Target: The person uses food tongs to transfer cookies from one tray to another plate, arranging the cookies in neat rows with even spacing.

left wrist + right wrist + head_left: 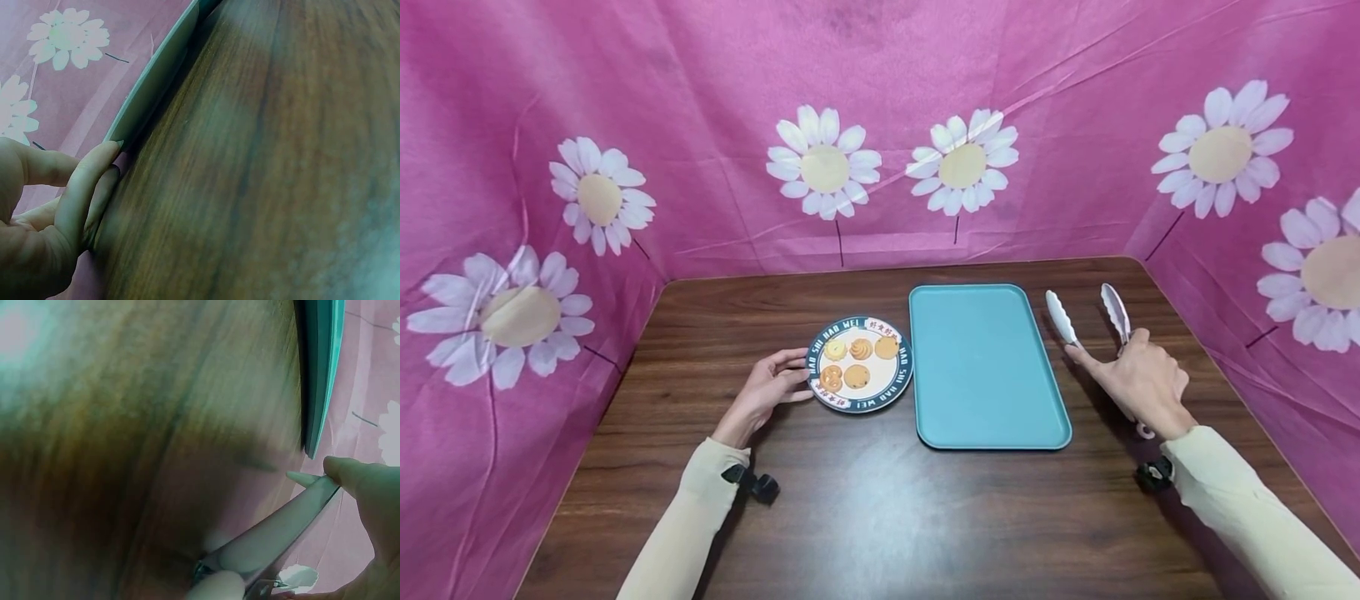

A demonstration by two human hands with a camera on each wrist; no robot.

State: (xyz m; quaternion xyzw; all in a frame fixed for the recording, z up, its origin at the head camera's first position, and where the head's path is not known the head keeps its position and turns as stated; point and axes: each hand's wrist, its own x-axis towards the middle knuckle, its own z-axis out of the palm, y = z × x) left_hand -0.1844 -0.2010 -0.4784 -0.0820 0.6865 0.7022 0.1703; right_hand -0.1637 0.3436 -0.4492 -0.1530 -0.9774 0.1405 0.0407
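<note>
My left hand (767,385) holds the left rim of a round plate (848,400) with its fingers and thumb. The plate is white with a dark lettered border, and several cookies (857,377) lie on it, one shaped like a pretzel. In the left wrist view the fingertips meet the edge of the plate (153,81). At the right, my right hand (1150,383) grips a pair of tongs (1062,318) by its arms. The tongs' white scalloped tips stand apart with nothing between them and point away from me. My palm hides most of the handle.
A turquoise rectangular tray (988,367) lies between the plate and the tongs, close beside the plate's right rim. All stand on a dark wood-grain table (880,517). Pink cloth (715,150) with daisies rises behind the table and along both sides.
</note>
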